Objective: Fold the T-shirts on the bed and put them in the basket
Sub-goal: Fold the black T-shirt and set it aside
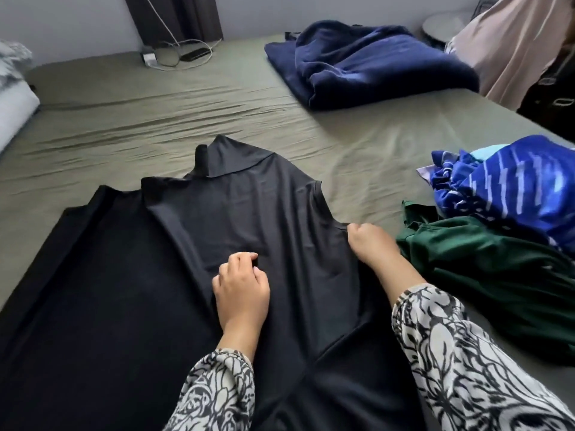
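A black T-shirt (130, 275) lies spread on the olive-green bed (155, 113), its right side folded over towards the middle. My left hand (241, 289) pinches a fold of the black cloth near the shirt's centre. My right hand (371, 241) grips the shirt's right edge with curled fingers. To the right lie a crumpled green T-shirt (497, 275) and, behind it, a blue patterned T-shirt (510, 194). No basket is in view.
A dark navy blanket (370, 63) is bundled at the far right of the bed. A white pillow (12, 101) sits at the left edge. Cables and a phone (183, 54) lie at the far side by the wall. Pink fabric (513, 48) hangs top right.
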